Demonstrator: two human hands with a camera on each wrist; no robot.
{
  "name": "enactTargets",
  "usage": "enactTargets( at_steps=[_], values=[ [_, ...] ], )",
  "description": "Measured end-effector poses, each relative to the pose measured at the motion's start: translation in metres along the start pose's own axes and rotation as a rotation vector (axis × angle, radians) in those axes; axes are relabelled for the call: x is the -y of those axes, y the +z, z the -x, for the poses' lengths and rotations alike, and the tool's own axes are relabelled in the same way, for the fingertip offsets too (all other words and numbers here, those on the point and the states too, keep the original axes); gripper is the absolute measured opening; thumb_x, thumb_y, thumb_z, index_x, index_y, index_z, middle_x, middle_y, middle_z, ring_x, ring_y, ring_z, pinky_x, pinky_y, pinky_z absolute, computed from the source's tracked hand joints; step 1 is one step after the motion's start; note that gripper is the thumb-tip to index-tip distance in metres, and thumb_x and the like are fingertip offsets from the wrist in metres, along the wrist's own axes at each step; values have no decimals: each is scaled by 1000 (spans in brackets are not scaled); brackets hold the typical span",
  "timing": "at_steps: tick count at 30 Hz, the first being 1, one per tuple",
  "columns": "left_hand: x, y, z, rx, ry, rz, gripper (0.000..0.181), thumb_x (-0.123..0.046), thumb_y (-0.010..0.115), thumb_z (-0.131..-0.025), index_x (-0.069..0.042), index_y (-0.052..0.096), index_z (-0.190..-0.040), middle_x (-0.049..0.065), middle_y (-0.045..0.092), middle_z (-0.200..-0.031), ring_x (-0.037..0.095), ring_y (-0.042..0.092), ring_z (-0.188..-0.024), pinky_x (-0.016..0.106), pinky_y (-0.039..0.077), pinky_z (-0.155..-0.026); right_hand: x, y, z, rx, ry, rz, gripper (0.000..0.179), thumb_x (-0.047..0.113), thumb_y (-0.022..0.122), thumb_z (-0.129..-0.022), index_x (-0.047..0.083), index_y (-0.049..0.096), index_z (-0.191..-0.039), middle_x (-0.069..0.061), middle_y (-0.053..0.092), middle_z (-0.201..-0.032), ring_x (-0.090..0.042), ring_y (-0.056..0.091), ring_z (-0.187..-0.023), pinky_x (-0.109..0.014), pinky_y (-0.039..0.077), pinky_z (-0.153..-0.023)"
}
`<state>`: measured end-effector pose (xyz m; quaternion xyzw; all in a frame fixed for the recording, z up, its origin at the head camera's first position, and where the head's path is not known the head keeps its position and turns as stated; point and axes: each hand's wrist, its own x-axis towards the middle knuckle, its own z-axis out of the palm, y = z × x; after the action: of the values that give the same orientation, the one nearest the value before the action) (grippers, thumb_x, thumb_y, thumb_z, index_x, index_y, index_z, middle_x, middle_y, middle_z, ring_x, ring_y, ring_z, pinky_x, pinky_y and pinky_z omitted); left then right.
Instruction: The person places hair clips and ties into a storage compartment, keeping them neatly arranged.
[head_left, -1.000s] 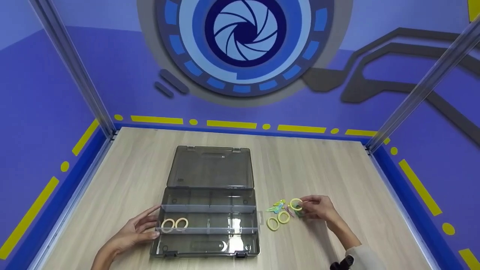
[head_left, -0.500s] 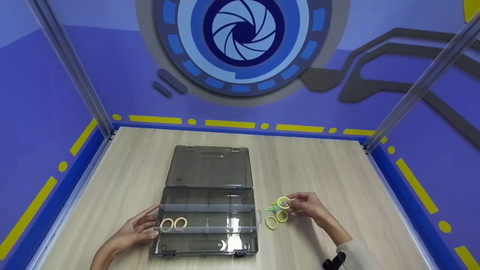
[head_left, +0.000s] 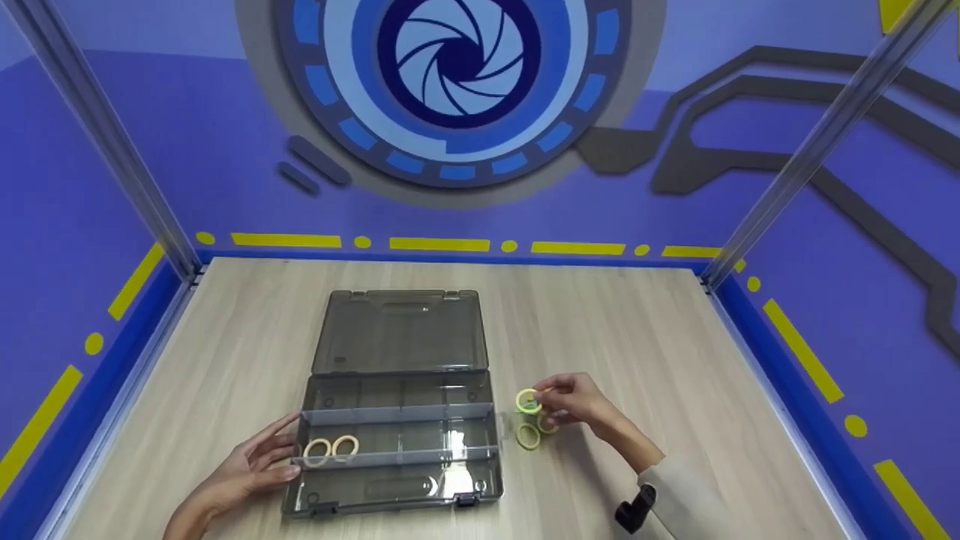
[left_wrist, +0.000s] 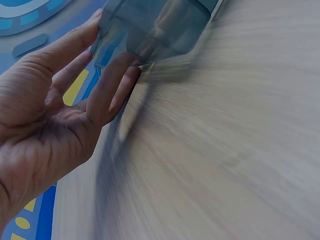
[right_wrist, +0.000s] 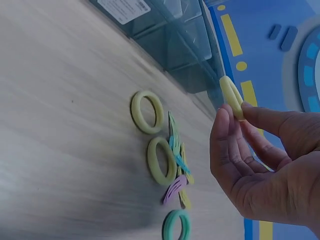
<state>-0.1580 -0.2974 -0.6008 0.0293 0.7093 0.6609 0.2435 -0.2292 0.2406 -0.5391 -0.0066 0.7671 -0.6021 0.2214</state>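
My right hand (head_left: 574, 397) pinches a yellow hair tie (right_wrist: 228, 97) between thumb and fingertips, raised above the table just right of the box. Beneath it lie two more yellow hair ties (right_wrist: 135, 112), a green hair tie (right_wrist: 168, 227) and several snap hair clips, among them a purple clip (right_wrist: 174, 189) and a green clip (right_wrist: 173, 131). With extended fingers, my left hand (head_left: 240, 472) touches the left wall of a smoky, see-through divided box (head_left: 345, 489). Two beige hair ties (head_left: 357, 445) rest at the left end of its middle row, by the front divider.
The box's lid (head_left: 401, 330) lies folded back behind it, toward the far wall. Two lengthwise dividers (head_left: 405, 412) split the box into three rows. Blue walls and metal posts (head_left: 825, 139) border the wooden table (head_left: 615, 322) at the back and sides.
My right hand has moved left toward the box with the yellow hair tie, passing over the clips. My left hand stays at the box's wall. The head view has shifted slightly right.
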Motion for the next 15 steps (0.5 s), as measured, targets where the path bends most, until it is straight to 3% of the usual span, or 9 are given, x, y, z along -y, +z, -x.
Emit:
enactTargets(
  at_steps=[9, 15],
  values=[
    [-1, 1, 2, -30, -32, -32, 87, -13, 72, -95, -16, 20, -165, 18, 47, -148, 3, 58, -120, 20, 51, -98, 9, 17, -3, -1, -19, 48, 29, 8, 69, -95, -12, 67, -115, 4, 69, -78, -6, 64, -70, -21, 53, -58],
    [-2, 5, -1, -43, -43, -32, 89, -14, 73, -94, -14, 18, -164, 25, 42, -151, 6, 57, -121, 20, 51, -98, 10, 26, -2, 7, -24, 54, 27, 8, 69, -94, -11, 67, -114, 3, 70, -79, -7, 65, -69, -23, 54, -60]
  ],
)
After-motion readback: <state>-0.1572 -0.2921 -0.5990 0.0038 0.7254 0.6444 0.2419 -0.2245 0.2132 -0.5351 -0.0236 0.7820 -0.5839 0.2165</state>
